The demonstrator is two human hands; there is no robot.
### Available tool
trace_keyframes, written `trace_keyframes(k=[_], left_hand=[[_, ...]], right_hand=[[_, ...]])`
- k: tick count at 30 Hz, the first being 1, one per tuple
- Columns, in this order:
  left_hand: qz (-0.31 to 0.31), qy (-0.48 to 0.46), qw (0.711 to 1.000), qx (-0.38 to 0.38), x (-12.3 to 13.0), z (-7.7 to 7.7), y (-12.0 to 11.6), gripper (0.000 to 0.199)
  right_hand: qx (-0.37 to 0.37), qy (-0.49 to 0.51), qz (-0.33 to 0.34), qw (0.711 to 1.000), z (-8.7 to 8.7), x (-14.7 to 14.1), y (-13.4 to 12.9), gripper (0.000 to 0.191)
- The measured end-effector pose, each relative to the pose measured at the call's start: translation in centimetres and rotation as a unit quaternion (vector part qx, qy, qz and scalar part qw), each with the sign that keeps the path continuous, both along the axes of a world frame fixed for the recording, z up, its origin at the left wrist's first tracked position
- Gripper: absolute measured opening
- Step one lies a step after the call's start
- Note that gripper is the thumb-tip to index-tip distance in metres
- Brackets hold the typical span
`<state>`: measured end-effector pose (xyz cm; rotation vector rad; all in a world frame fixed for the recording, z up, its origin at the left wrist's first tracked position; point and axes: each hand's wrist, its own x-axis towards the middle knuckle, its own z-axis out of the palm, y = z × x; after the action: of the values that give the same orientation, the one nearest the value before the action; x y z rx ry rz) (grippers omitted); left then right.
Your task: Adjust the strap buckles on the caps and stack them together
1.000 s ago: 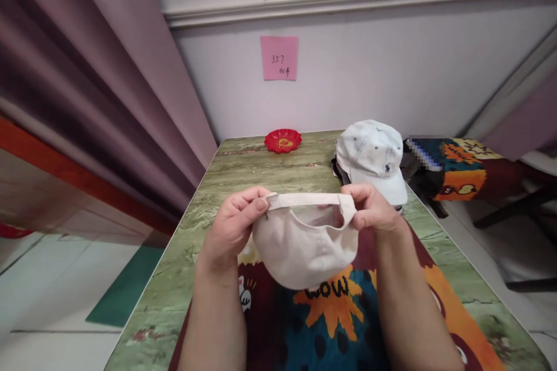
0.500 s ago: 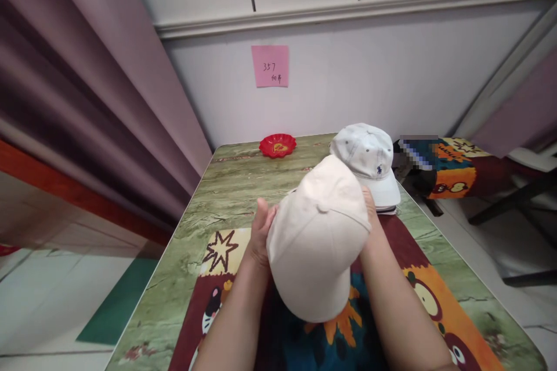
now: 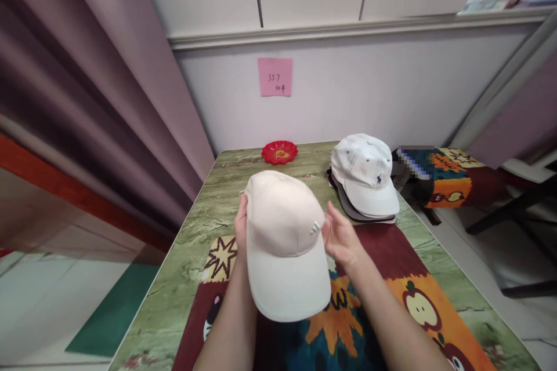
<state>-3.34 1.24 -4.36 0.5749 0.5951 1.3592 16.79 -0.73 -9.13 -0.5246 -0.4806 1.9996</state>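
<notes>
A cream baseball cap (image 3: 282, 214) is held up over the table, brim towards me, with a small embroidered mark at its right front. My left hand (image 3: 241, 223) is closed on the cap's left edge; most of its fingers are hidden behind the crown. Beside the cap's right side, my right hand (image 3: 342, 236) has its fingers apart and somewhat blurred, close to the fabric; whether it touches is hard to tell. Further right rests a stack of caps, topped by a white cap (image 3: 365, 168) with a small dark blue logo; darker brims show beneath.
A red scalloped dish (image 3: 279, 152) sits at the table's back. A patterned cloth (image 3: 418, 307) covers part of the green wood-look table (image 3: 202, 208). A pink note (image 3: 275, 76) is on the wall, a purple curtain (image 3: 108, 69) hangs left, and a patterned stool (image 3: 448, 185) stands right.
The cream cap has turned so its front mark and brim face me, and it has shifted left. My right hand has come away from gripping its side; my left hand keeps hold.
</notes>
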Motion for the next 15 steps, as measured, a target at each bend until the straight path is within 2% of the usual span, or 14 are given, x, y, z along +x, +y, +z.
trace_keyframes(k=[4,7,9,11,13,15], left_hand=[[-0.010,-0.034,0.999,-0.013,-0.5,-0.4,0.3,0.053],[-0.044,-0.059,0.997,-0.014,0.3,-0.1,0.3,0.054],[-0.060,-0.064,0.996,-0.015,1.1,-0.1,0.2,0.052],[-0.056,-0.063,0.996,-0.022,2.0,-0.4,0.2,0.053],[-0.045,-0.041,0.997,-0.039,2.8,-1.2,-0.1,0.059],[-0.040,0.042,0.996,-0.065,3.4,-2.4,-0.6,0.063]], right_hand=[[-0.065,0.036,-0.059,0.995,-2.8,-1.6,-5.9,0.020],[-0.093,0.039,-0.091,0.991,-2.9,-1.6,-9.0,0.026],[-0.095,0.027,-0.124,0.987,-1.7,-0.7,-9.3,0.038],[-0.086,-0.001,-0.169,0.982,0.4,0.7,-8.3,0.048],[-0.068,-0.042,-0.214,0.974,3.0,2.7,-6.2,0.053],[-0.033,-0.068,-0.264,0.961,5.7,4.9,-3.6,0.052]])
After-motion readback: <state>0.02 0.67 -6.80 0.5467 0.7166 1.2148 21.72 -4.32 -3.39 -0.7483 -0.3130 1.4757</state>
